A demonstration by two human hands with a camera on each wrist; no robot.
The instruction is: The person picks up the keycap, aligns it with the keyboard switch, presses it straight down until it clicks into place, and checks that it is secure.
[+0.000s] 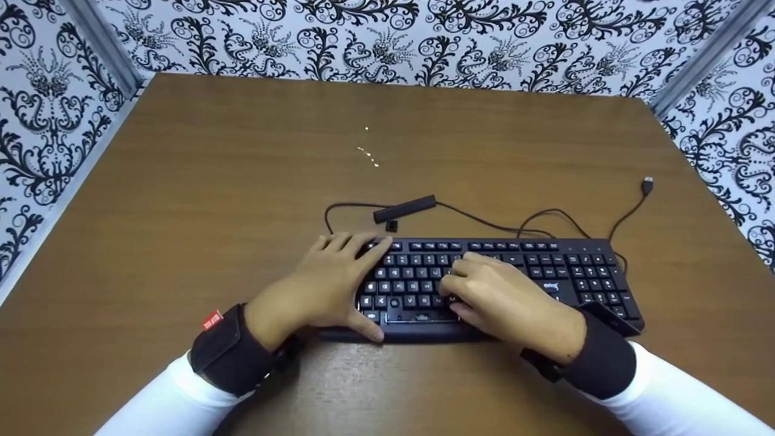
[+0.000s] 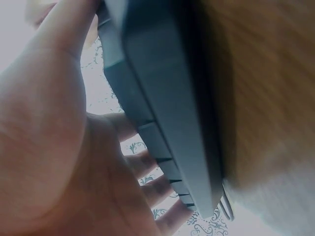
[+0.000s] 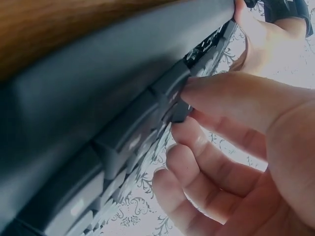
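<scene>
One keyboard [image 1: 418, 272], near half of the table [image 1: 242, 200]

Left hand [image 1: 330, 283] spreads straight fingers at its left end; right hand [image 1: 499, 297] pinches a key [image 3: 180, 112] between thumb and forefinger; loose keycap [image 1: 392, 226] lies beyond the far edge

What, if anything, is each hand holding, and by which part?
Left hand: the keyboard, by its left end, thumb at the front edge. Right hand: apparently pinching a key; which sides is unclear.
</scene>
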